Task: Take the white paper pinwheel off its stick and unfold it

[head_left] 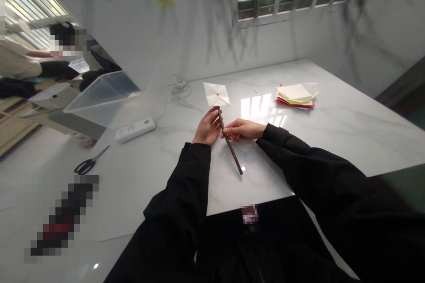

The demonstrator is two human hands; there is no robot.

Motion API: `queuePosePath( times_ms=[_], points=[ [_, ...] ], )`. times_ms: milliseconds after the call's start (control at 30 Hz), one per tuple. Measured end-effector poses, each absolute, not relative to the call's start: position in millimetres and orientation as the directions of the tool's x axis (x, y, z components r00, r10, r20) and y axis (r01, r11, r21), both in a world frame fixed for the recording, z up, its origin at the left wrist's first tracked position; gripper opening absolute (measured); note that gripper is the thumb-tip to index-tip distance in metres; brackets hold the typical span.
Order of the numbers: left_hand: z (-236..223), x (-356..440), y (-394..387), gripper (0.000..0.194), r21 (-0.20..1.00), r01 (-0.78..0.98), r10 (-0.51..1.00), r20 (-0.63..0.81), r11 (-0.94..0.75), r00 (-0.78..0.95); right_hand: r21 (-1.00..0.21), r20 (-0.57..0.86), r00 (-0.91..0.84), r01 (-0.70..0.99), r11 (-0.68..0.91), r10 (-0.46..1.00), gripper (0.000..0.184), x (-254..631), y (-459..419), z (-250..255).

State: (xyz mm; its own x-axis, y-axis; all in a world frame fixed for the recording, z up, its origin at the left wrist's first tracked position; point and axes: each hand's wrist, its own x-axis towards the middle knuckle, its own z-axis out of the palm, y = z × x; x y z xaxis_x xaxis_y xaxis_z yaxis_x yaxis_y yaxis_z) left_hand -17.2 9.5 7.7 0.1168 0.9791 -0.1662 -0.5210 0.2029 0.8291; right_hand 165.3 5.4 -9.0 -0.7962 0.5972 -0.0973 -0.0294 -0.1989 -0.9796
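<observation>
- The left hand [206,127] is curled around the upper part of the brown stick [229,141], just below the white paper pinwheel [217,94] fixed at its top by a small pin.
- The right hand [241,129] pinches the stick a little lower down, fingers pressed together on it; the stick's lower end slants toward the person, just above the bench [332,132].
- To do this well, I judge both grips should stay on the stick and off the paper vanes, so that they do not crease.
- Holding the stick steady with one hand while the other adjusts looks wise; the pin is probably the weak spot.
- Well apart to the right lies a stack of coloured paper [295,95]; scissors [89,162] and a white power strip [135,129] lie to the left, beside a clear plastic bin [99,97].
</observation>
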Motion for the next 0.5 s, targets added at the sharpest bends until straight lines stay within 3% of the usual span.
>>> queuePosePath(
  times_ms=[133, 267, 500],
  points=[
    [8.7, -18.6, 12.5, 0.013, 0.777, -0.604, 0.981, -0.188, 0.178, 0.047, -0.979, -0.135, -0.848, 0.035, -0.201, 0.513, 0.039, 173.6, 3.6, -9.7],
    [11.9, -18.1, 11.7, 0.016, 0.746, -0.649, 0.985, -0.167, 0.148, 0.032, -0.986, -0.143, -0.901, 0.093, -0.138, 0.410, 0.039, 176.3, 4.2, -9.1],
    [19.3, -14.6, 8.3, 0.019, 0.754, -0.649, 0.990, -0.139, 0.103, -0.005, -0.993, -0.117, -0.928, 0.099, -0.068, 0.353, 0.040, 176.5, 3.5, -5.9]
  ],
)
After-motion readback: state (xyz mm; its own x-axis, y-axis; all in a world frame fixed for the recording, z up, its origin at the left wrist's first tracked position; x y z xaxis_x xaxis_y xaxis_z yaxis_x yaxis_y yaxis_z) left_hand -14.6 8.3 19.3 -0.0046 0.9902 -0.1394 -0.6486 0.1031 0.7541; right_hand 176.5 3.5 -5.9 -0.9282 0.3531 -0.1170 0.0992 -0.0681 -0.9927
